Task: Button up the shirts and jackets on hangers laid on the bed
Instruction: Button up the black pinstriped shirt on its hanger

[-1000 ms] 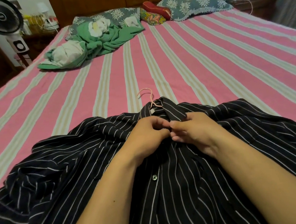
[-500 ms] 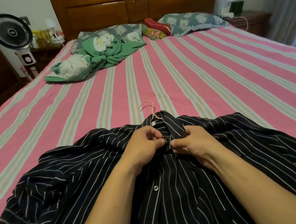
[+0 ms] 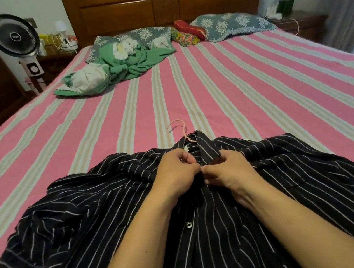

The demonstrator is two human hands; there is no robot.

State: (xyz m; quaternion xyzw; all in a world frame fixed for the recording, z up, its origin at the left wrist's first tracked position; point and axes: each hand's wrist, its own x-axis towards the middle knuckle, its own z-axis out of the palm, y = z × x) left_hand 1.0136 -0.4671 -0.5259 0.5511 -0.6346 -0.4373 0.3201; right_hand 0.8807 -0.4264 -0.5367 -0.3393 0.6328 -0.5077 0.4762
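Head view. A black shirt with thin white pinstripes (image 3: 209,232) lies front-up on the near part of a bed covered by a pink sheet with pale green and beige stripes (image 3: 258,98). The shirt sits on a thin pink hanger (image 3: 182,130), whose hook projects from the collar onto the sheet.

The left hand (image 3: 177,170) and the right hand (image 3: 229,169) meet at the placket just below the collar, fingertips touching. Left grip: fingers curled, thumb and forefinger pinching the shirt's front edge. Right grip: fingers curled, pinching the opposite front edge. The button between the fingertips is hidden, so whether it has passed through its hole cannot be told.

Lower on the placket, one dark round button (image 3: 189,224) is visible, with the front edges lying loosely apart beside it. The shirt's short sleeve spreads flat toward the left edge of the bed.

At the far end of the bed, a crumpled green and white garment (image 3: 115,67) lies near two blue-grey floral pillows (image 3: 231,24) and a small red patterned cushion (image 3: 188,32). A dark wooden headboard (image 3: 163,0) stands behind them. A black standing fan (image 3: 13,36) stands beside the bed on the left.
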